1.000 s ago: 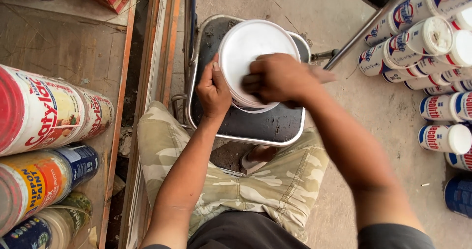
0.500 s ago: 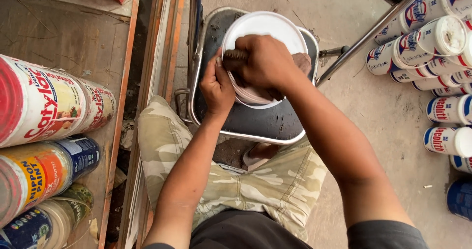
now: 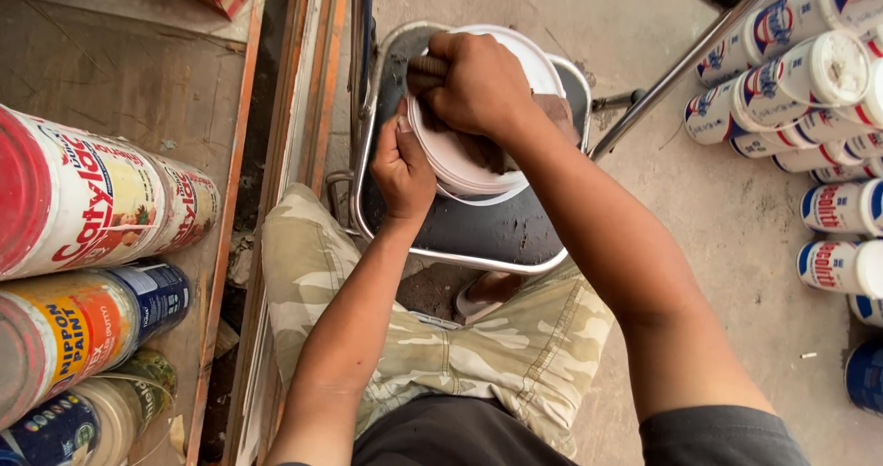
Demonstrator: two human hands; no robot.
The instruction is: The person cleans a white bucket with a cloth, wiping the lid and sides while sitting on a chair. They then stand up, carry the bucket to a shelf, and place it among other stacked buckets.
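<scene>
Wiping step: left hand (image 3: 402, 167) grips the white tub's (image 3: 460, 158) rim; right hand (image 3: 478, 84), just beside, clenches a brown cloth (image 3: 487, 149) on its lid. More rubbing seems needed.

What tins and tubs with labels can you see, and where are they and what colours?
Big tin: lying on its side on the left shelf, round, white label with red lettering.
Middle tin: below it, orange and blue label.
Bottom tin: lowest on the left, cream and dark blue.
Small tubs: stacked on the right, white with red and blue labels.
White tub: on the stool, held by both hands, no label showing.
</scene>
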